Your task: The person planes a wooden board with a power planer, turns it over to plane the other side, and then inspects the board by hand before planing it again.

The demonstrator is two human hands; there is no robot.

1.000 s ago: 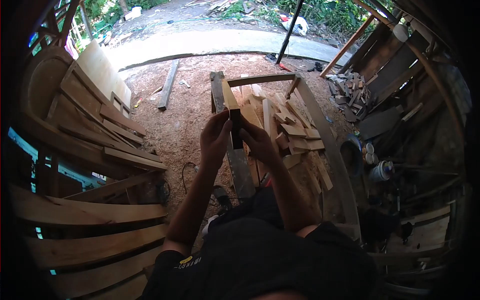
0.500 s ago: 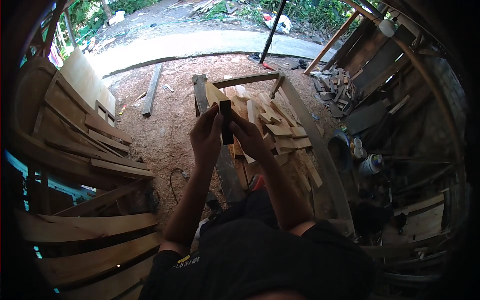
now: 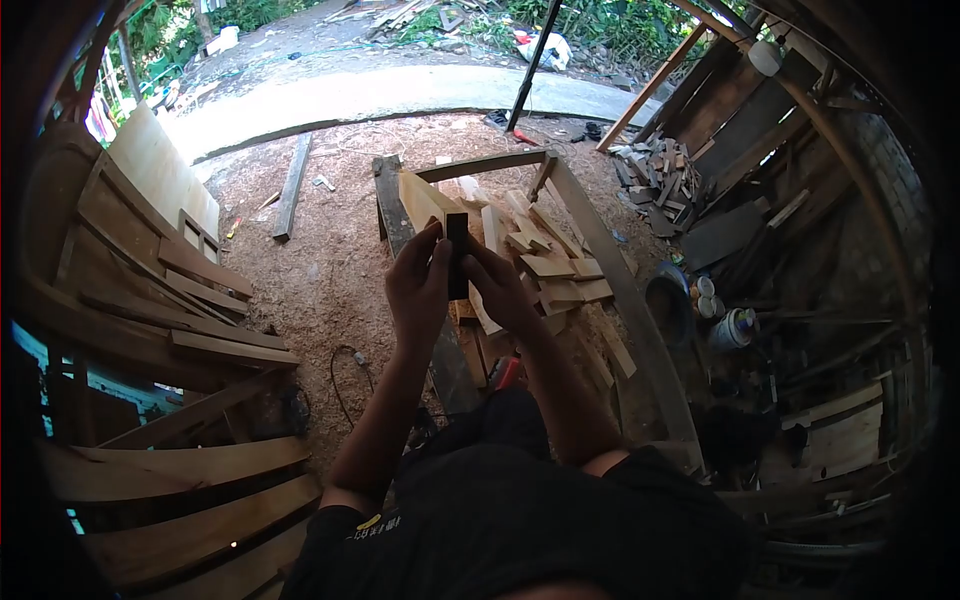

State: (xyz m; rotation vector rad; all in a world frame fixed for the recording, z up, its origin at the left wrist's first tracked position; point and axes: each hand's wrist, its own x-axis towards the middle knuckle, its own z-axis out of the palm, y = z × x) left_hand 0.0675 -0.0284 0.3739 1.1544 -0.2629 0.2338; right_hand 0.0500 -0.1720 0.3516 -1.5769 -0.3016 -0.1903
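Observation:
Between my two hands is a wooden board (image 3: 424,202), held end-on to me; its pale face points away to the upper left and its near end is in dark shadow. My left hand (image 3: 418,272) grips the board's left side, thumb towards me. On the other side, my right hand (image 3: 498,284) is closed on the right edge, near the shaded end. Some fingertips are hidden behind the wood. Beneath the hands stands a wooden frame bench (image 3: 622,272) with several pale cut wood pieces (image 3: 550,265) heaped inside it.
A red tool (image 3: 509,373) lies close to my body. Leaning boards (image 3: 215,340) line the left side. Wood shavings cover the ground (image 3: 315,265), where a dark plank (image 3: 293,187) lies. Offcuts (image 3: 662,180) and a paint bucket (image 3: 737,328) are at right.
The view has shifted slightly, and the board sits a little lower in it, still between both hands. More of the red tool shows beside my right forearm.

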